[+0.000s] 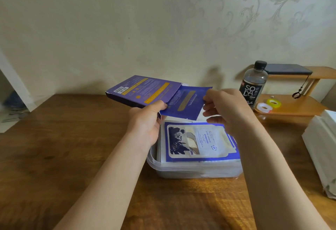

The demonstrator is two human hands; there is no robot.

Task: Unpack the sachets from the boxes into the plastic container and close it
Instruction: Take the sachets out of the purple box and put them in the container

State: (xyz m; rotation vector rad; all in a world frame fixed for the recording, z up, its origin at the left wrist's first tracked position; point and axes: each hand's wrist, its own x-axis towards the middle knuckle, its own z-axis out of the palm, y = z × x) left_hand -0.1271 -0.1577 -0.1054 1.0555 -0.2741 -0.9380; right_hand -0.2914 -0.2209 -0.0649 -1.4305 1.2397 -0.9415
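Our left grip [145,122], a bare hand, was closed around the near corner of the purple box [143,89] at its open end, thumb on top, holding the box tilted above the worktop [72,148]. Our right grip [225,106] pinched the right edge of a dark blue sachet [185,100] between thumb and fingers; the sachet stuck halfway out of the box mouth, its left part inside the carton. Both grips hung over the far side of the clear plastic container [151,162], which stood open on the worktop directly below them. Inside it lay a stack of sachets, the top sachet [200,142] flat and face up, white with a blue border and a dark print on its left part. To the right of our hands stood a soda bottle [253,84] with a black cap, beside a small wooden shelf [294,109]. On the shelf's lower board lay a clear tape roll [263,107] and a yellow tape roll [273,103], close together; on its upper board rested a dark phone [287,69] with a cord hanging from it. At the right edge sat a white object [323,148] that we could not identify.
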